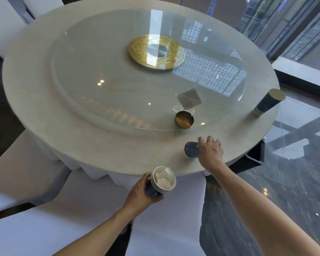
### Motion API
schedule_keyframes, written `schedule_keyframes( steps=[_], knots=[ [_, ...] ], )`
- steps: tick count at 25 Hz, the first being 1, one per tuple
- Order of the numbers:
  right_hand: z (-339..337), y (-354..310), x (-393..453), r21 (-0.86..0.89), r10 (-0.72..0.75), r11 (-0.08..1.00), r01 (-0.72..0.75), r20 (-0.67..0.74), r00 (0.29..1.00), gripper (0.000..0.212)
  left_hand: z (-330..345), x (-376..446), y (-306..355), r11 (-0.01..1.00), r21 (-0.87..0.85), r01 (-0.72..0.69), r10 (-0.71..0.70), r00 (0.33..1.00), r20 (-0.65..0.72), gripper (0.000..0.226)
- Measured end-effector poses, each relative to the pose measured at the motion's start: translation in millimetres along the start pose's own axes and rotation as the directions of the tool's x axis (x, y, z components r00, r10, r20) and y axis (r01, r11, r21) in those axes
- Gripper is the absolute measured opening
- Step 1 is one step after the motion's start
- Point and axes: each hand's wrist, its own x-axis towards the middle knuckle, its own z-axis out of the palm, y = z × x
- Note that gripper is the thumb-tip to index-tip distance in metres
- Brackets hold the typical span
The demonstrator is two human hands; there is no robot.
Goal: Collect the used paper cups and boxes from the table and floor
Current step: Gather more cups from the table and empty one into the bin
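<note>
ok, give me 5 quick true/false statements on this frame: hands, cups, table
1. The left hand holds a stack of nested blue paper cups with crumpled white paper inside. True.
2. The right hand is empty and hovers over the floor. False: it is over the table, closed around a blue paper cup.
3. Another upright blue paper cup stands near the right edge of the round beige table. True.
4. The small round brass dish sits on the floor. False: it is on the glass turntable.
5. The held stack is resting on the turntable. False: it is held in front of the table's near edge.
</note>
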Motion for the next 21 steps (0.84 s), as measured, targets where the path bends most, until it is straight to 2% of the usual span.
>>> schedule_keyframes(
  steps=[2, 6, 9, 13, 15, 18, 21],
  knots=[
    [10, 18, -16, 0.069, 0.097, 0.993, -0.100, 0.053, 0.994, 0.051, 2, 4, 4, 1.000, -0.007, 0.004, -0.004, 1.000, -0.002, 0.074],
    [38, 58, -58, 0.196, 0.168, 0.958, -0.207, 0.200, 0.965, 0.050, 10, 14, 29, 1.000, -0.010, -0.001, 0.001, 1.000, 0.010, 0.077],
    [54, 83, -100, 0.436, 0.161, 0.855, -0.282, 0.294, 0.942, 0.054, 20, 22, 59, 0.998, -0.018, -0.053, 0.053, 0.998, 0.033, 0.077],
    [70, 120, -159, 0.653, 0.189, 0.677, -0.340, 0.293, 0.937, 0.058, 54, 26, 112, 0.990, -0.054, -0.134, 0.137, 0.988, 0.072, 0.077],
    [81, 143, -191, 0.697, 0.205, 0.634, -0.335, 0.266, 0.942, 0.065, 78, 20, 143, 0.978, -0.088, -0.187, 0.195, 0.976, 0.097, 0.085],
    [104, 183, -242, 0.746, 0.237, 0.554, -0.371, 0.286, 0.928, 0.063, 125, -2, 188, 0.953, -0.128, -0.275, 0.288, 0.953, 0.091, 0.100],
    [120, 216, -284, 0.784, 0.253, 0.478, -0.396, 0.309, 0.917, 0.063, 179, -40, 222, 0.941, -0.130, -0.312, 0.327, 0.937, 0.121, 0.094]
  ],
)
